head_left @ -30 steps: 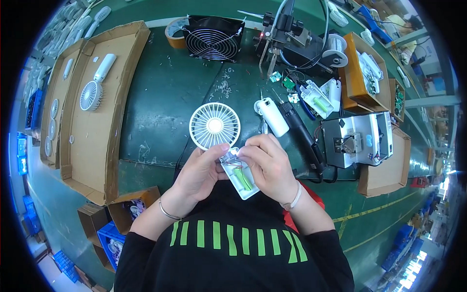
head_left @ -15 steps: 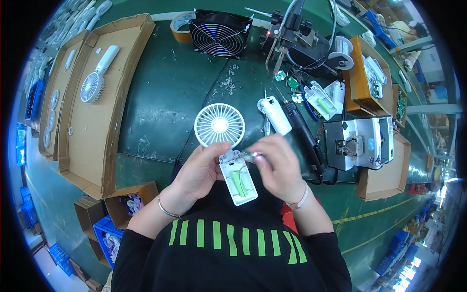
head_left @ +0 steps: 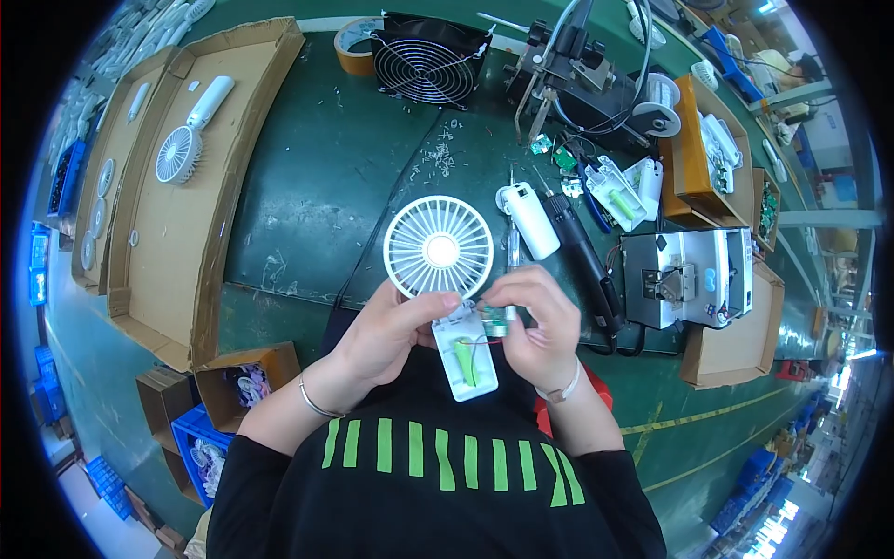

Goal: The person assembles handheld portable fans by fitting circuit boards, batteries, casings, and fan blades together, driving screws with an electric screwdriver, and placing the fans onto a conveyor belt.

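My left hand (head_left: 380, 335) is closed round the neck of a white handheld fan (head_left: 439, 250), thumb on top. The fan's round grille points away from me. Its handle lies opened toward me, and a green cylindrical battery (head_left: 466, 361) sits in the hollow. Between the fingertips of my right hand (head_left: 543, 334) is a small green circuit board (head_left: 497, 322), just right of the handle. A thin red wire runs from the board's side across the handle. The right fingertips partly cover the board.
Beyond my right hand lie a white handle cover (head_left: 531, 222) and a black electric screwdriver (head_left: 585, 256). A soldering stand (head_left: 596, 102) with a solder spool (head_left: 657, 102) stands far right. A black fan (head_left: 424, 70) is at the back, a cardboard tray (head_left: 191, 205) at left, and a metal-fronted device (head_left: 684, 278) at right.
The handheld fan has shifted slightly right and toward me. My right hand has come down beside the handle, and the green board now shows in its fingertips.
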The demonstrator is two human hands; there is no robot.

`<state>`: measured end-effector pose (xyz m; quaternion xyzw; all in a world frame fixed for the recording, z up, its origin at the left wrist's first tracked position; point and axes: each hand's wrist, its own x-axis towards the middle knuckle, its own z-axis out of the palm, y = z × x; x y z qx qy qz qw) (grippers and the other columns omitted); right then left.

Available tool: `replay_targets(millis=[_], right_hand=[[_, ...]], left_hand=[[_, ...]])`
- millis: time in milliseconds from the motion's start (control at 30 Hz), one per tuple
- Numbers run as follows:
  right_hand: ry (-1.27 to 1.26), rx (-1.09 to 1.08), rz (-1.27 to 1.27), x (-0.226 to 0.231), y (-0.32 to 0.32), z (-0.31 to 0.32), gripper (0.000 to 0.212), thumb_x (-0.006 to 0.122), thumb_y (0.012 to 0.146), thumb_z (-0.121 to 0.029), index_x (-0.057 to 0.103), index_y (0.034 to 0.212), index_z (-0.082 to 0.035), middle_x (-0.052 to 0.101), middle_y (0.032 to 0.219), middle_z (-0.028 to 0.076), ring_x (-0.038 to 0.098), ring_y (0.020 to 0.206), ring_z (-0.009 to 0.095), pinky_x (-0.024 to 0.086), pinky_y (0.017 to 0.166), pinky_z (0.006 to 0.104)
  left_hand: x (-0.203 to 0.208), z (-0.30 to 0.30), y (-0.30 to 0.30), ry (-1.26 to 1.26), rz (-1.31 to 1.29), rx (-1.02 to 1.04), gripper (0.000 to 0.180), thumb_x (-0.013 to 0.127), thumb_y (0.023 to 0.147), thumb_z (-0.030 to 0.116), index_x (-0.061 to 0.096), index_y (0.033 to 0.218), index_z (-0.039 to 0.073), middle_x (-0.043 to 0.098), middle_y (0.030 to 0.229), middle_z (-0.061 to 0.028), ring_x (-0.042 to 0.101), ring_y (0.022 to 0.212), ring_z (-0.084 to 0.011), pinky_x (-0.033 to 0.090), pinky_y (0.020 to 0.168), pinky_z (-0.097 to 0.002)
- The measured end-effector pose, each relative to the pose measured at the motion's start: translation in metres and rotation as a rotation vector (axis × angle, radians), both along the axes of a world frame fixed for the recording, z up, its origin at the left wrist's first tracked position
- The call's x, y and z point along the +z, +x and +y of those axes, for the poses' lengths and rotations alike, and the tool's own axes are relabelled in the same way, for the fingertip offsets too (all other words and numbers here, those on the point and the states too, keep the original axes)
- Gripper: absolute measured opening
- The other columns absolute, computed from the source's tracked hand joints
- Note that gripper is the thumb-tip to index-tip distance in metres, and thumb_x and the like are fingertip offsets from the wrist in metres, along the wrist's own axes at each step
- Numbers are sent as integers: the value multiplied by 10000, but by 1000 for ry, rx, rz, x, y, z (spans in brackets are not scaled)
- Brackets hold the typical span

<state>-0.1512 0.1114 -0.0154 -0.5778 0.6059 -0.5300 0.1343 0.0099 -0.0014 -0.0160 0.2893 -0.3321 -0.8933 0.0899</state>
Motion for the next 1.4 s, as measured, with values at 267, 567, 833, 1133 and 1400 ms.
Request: replay_targets(millis=[267, 567, 833, 1133, 1400], right_hand=[[-107, -12, 151, 4, -1, 8, 300, 601, 611, 130, 648, 881, 9, 634, 857, 120, 634, 786, 278, 519, 698, 352], [-137, 171, 500, 16, 5, 12, 268, 656, 702, -22, 690, 967, -19, 657, 900, 93, 657, 857, 245, 550, 743, 370], [100, 109, 104, 23, 2, 1, 252, 689, 711, 70, 705, 950, -6, 659, 805, 105, 612, 700, 229, 489, 638, 314], [190, 110, 37, 25, -2, -3, 254, 668, 721, 89, 710, 953, -5, 654, 818, 106, 613, 725, 210, 476, 634, 282], [162, 188, 175, 23, -2, -1, 329, 642, 684, 116, 721, 959, -46, 583, 817, 83, 577, 738, 214, 465, 618, 286]], left_hand=[[12, -1, -2, 1, 24, -5, 338, 599, 907, 166, 508, 1201, 25, 639, 1065, -94, 658, 959, -174, 564, 796, -330], [16, -1, -3, 28, 49, 52, 377, 604, 901, 171, 491, 1227, 19, 639, 1088, -114, 639, 1042, -206, 566, 829, -351], [12, -1, 0, 23, -44, 33, 340, 625, 885, 188, 524, 1162, 19, 646, 1017, -77, 675, 875, -160, 574, 770, -338], [5, -4, 0, 87, -65, -6, 337, 633, 878, 225, 534, 1134, 30, 645, 990, -65, 677, 873, -158, 569, 761, -339], [10, -3, -2, 103, -79, 2, 342, 642, 870, 215, 535, 1131, 21, 640, 998, -75, 678, 877, -179, 571, 767, -362]])
